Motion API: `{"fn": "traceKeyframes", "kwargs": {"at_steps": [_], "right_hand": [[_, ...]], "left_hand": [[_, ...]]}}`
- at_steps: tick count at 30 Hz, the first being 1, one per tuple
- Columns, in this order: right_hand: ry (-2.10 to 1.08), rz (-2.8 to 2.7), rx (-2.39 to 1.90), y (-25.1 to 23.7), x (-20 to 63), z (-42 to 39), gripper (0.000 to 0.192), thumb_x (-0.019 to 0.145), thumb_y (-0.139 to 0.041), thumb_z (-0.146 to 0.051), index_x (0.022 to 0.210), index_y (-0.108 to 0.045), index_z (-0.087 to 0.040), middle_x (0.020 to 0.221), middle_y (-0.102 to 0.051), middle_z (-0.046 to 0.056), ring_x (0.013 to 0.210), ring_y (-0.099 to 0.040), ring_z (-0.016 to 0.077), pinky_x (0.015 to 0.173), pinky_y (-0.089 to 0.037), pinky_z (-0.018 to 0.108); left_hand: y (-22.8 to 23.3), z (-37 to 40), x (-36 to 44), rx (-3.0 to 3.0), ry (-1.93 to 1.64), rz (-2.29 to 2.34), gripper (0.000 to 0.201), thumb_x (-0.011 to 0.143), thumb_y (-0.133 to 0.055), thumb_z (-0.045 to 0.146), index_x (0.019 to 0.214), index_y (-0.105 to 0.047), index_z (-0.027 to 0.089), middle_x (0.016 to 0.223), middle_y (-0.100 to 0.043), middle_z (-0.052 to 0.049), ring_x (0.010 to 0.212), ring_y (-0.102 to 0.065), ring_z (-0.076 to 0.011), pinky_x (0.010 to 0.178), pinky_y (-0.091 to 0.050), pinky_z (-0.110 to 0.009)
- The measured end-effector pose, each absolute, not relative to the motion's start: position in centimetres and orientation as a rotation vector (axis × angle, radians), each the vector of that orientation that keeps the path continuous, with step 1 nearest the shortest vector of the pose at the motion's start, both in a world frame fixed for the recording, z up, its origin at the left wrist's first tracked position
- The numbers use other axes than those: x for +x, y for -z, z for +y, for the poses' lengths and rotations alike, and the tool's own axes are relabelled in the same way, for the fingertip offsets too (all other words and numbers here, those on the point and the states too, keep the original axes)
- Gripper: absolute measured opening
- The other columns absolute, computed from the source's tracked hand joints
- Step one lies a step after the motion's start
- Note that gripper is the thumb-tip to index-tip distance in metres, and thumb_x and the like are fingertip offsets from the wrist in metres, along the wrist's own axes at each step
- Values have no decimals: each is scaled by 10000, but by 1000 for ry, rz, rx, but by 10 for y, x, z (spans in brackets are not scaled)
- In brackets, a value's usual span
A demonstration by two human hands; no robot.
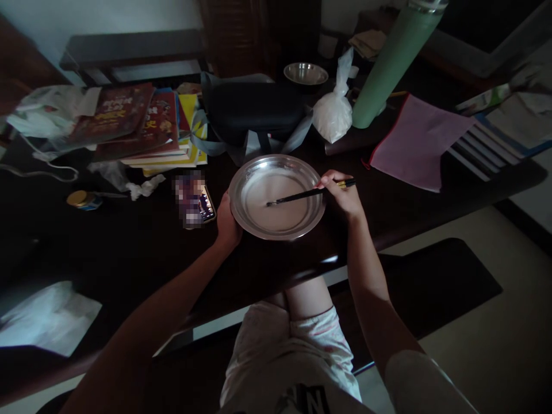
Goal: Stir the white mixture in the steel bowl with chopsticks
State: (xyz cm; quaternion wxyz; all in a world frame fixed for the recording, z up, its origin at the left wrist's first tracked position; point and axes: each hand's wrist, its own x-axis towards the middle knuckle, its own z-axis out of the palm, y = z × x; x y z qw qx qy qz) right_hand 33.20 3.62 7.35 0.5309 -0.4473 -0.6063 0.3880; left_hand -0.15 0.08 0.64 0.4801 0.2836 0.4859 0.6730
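Note:
A shiny metal bowl (239,215) with a wide rim sits on the dark table before me. Inside it lies a pale, whitish mixture (276,198), whether liquid or paste I cannot tell. My left hand (227,218) grips the bowl's left side, with some fingers hidden under the rim. Above the bowl's right edge, my right hand (342,192) is closed around dark chopsticks (297,196). Their tips reach down into the mixture near the middle of the bowl.
A lit phone (208,201) lies left of the bowl. Behind stand a black case (254,109), a tied bag of white powder (333,115) and a tall green bottle (392,63). Books (125,121) are stacked at the left, and a pink mesh pouch (418,144) lies at the right.

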Motion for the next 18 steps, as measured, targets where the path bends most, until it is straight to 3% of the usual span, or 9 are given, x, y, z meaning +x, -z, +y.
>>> {"fn": "traceKeyframes", "kwargs": {"at_steps": [5, 10, 15, 18], "right_hand": [[-871, -1343, -1064, -71, 336, 36, 805, 850, -944, -1071, 669, -730, -317, 654, -729, -32, 695, -800, 215, 781, -681, 417], [-944, -1463, -1034, -68, 337, 38, 737, 880, -968, -1017, 742, -792, -315, 763, -818, 0, 810, -855, 244, 869, -724, 444], [-892, -1349, -1044, -65, 340, 38, 724, 940, -957, -956, 710, -727, -308, 717, -759, -8, 788, -842, 238, 826, -708, 423], [-955, -1429, -1028, -67, 339, 37, 708, 904, -982, -964, 725, -775, -311, 741, -795, 0, 803, -858, 245, 846, -715, 433]], "left_hand": [[-5, 2, -2, 693, -1640, 1188, 396, 1131, -802, 658, 1187, -932, 288, 1335, -980, -69, 1488, -860, -333, 1364, -678, -466], [-4, 2, -3, 711, -1630, 1191, 422, 1141, -800, 676, 1218, -935, 283, 1352, -981, -84, 1491, -866, -347, 1368, -680, -482], [-4, 2, -5, 712, -1639, 1209, 393, 1117, -853, 662, 1175, -941, 283, 1334, -986, -80, 1490, -868, -359, 1392, -671, -482], [-3, 2, -5, 726, -1627, 1216, 433, 1116, -841, 704, 1190, -928, 287, 1376, -978, -93, 1521, -860, -370, 1406, -667, -512]]}}
